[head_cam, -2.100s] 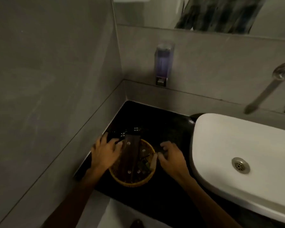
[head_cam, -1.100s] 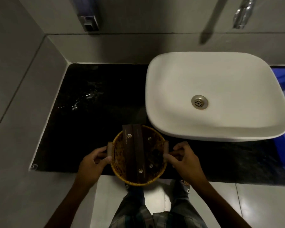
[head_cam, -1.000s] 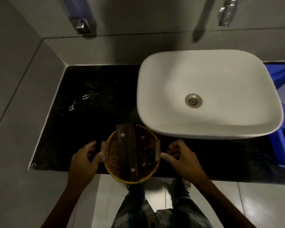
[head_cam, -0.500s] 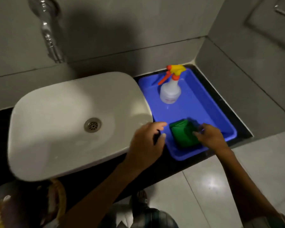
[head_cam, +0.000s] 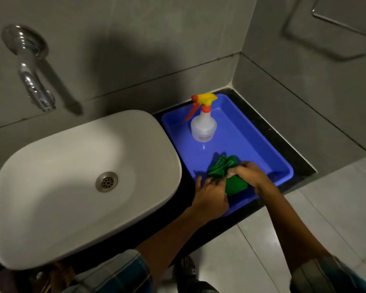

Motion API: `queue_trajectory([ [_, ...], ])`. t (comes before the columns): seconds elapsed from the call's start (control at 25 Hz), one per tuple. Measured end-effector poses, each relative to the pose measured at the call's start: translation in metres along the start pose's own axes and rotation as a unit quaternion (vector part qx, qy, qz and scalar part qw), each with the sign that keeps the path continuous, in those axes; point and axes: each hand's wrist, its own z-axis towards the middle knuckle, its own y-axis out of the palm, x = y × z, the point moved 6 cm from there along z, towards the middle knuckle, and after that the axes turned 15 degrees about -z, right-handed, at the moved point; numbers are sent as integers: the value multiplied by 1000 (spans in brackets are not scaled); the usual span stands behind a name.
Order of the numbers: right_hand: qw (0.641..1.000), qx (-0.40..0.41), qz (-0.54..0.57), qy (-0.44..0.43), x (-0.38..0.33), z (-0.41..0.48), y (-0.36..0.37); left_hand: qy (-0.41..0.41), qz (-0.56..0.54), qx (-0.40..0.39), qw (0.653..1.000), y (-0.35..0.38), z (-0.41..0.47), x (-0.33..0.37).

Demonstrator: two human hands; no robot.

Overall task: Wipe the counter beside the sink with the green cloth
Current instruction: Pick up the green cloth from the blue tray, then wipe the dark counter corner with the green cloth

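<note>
Where the black counter (head_cam: 283, 142) runs right of the white sink (head_cam: 51, 176), a blue tray (head_cam: 251, 144) sits on it, just beside the basin. Tray contents: one spray bottle (head_cam: 203, 127), upright at the far end, and the green cloth (head_cam: 222, 166), bunched at the near end. Right hand (head_cam: 249, 174) is closed on the cloth, pinching its gathered folds. Left hand (head_cam: 210, 195) has fingers curled against the cloth's near-left side; a firm grip cannot be confirmed. Sink basin holds nothing but its drain (head_cam: 106, 181).

The single head-worn camera looked steeply down from close above the sink (head_cam: 72, 176) and blue tray (head_cam: 251, 140), facing the wall; dim light probably hid the tabletop (head_cam: 283, 142) edges
</note>
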Motion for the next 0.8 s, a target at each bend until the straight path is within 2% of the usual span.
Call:
queue_trajectory([
  [0.08, 994, 22, 96, -37, -20, -31, -1, 37, -128, 83, 988, -31, -25, 1],
  [0.2, 959, -7, 256, -118, -58, -89, 7, 44, -288, 204, 935, -88, -84, -16],
  [0.28, 917, -85, 343, -185, -92, -135, 24, -18, -424, 277, 862, -124, -125, -44],
  [0.36, 870, -166, 402, -231, -127, -180, 51, -64, -589, 271, 759, -147, -161, -70],
  [0.4, 855, -201, 408, -251, -148, -203, 75, -70, -630, 272, 724, -162, -186, -88],
  [0.44, 848, -228, 397, -267, -169, -225, 104, -69, -632, 285, 718, -178, -216, -108],
  [0.52, 866, -242, 334, -283, -203, -265, 172, -74, -626, 341, 697, -206, -288, -154],
  [0.6, 891, -258, 233, -292, -233, -299, 251, -90, -616, 408, 668, -225, -365, -208],
  [0.68, 902, -258, 96, -334, -259, -327, 331, -106, -595, 451, 656, -233, -435, -260],
  [0.72, 899, -234, 15, -369, -271, -339, 365, -121, -572, 474, 659, -235, -464, -284],
  [0.8, 868, -212, -112, -434, -296, -370, 442, -178, -510, 537, 648, -232, -526, -338],
])
